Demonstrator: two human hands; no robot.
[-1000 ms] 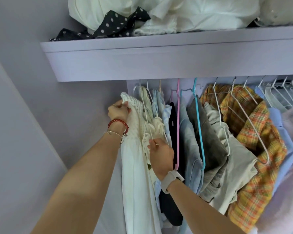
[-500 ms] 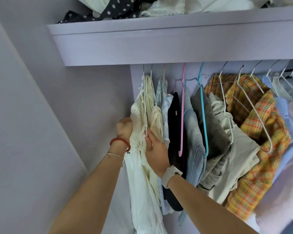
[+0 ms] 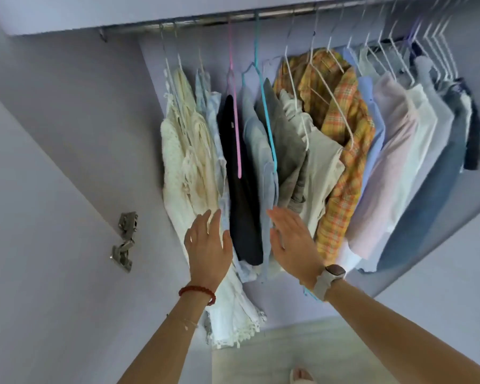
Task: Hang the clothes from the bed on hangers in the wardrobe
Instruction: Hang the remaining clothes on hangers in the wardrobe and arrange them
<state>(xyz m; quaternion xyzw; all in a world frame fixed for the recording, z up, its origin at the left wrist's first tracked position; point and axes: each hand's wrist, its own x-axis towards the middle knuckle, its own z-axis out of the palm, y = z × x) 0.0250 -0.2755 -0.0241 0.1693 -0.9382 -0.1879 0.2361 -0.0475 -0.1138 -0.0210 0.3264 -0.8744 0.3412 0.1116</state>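
Clothes [image 3: 288,151] on hangers along a metal rail [image 3: 205,22] at the top of a lilac wardrobe [image 3: 67,120], long axis of every garment running down from the rail toward the near floor, fanning out a little in the wide view. Rail lying left to right, hooks over it.

From the left: two cream lace garments [image 3: 183,151], one pale blue piece, one black garment [image 3: 241,189] on one pink hanger [image 3: 234,120], one light blue piece and one grey piece on one teal hanger [image 3: 266,117], one beige garment [image 3: 319,173], one yellow-orange plaid shirt [image 3: 344,151], then pink, white and denim pieces at the far right, too bunched to count surely. Several bare white hangers [image 3: 432,48] at the far right, number unclear.

Two hands raised near the lower hems. Left hand [image 3: 208,245] flat, fingers straight and together, holding nothing, tips against the cream and pale blue cloth. Right hand [image 3: 294,239] also flat, fingers straight, holding nothing, just beside the light blue piece; touching or not, cannot tell.

One red bead bracelet [image 3: 197,291] on the left wrist, one pale watch [image 3: 329,281] on the right. Two metal hinges [image 3: 125,239] on the left wall. One sandalled foot [image 3: 301,375] on the pale floor below.
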